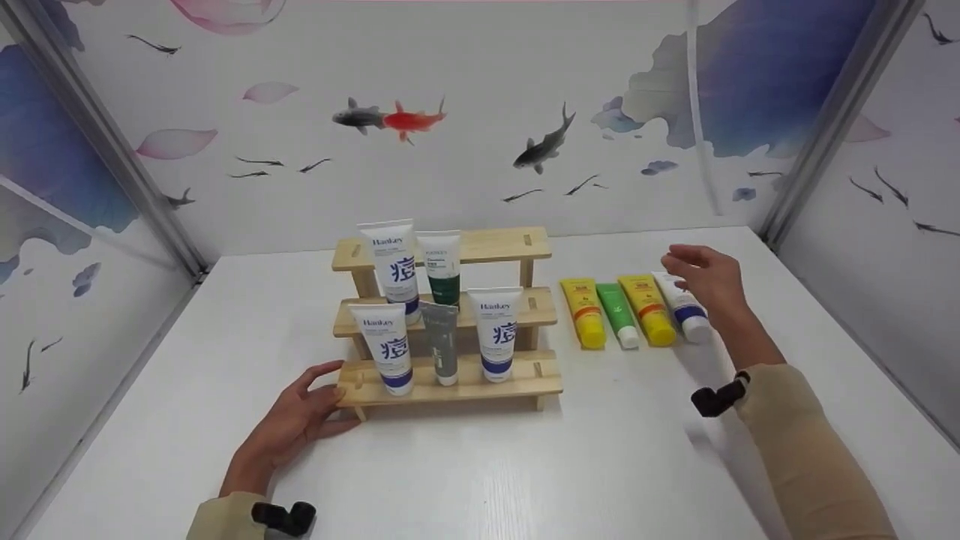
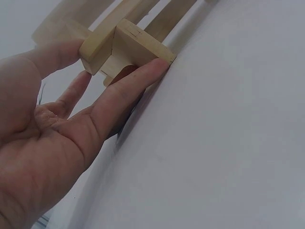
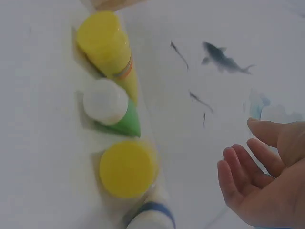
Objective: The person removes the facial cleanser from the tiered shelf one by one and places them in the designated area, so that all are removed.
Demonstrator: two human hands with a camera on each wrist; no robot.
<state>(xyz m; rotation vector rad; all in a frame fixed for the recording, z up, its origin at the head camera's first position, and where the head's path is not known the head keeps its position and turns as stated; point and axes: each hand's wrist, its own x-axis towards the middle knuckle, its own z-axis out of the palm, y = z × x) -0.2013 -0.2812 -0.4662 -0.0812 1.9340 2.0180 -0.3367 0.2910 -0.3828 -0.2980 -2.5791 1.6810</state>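
My left hand [image 1: 300, 412] holds the left end of the lowest step of a three-tier wooden display rack [image 1: 480, 391], its fingers about the corner in the left wrist view. On that step stand a white tube with a blue band [image 1: 391, 352], a grey tube [image 1: 444, 345] and another white tube [image 1: 495, 337]. Higher up are a white tube [image 1: 394, 262] and a white-and-green tube [image 1: 441, 270]. Over a lying white tube [image 1: 688, 311] hovers my right hand [image 1: 712, 281], fingers loosely bent, nothing held. In the right wrist view that hand [image 3: 267, 176] is apart from the tubes.
Left of that white tube lie a yellow tube [image 1: 649, 311], a green tube [image 1: 618, 315] and another yellow tube [image 1: 584, 315] in a row on the white table [image 1: 465, 480]. Printed panels with fish [image 1: 540, 150] enclose the table at the back and sides.
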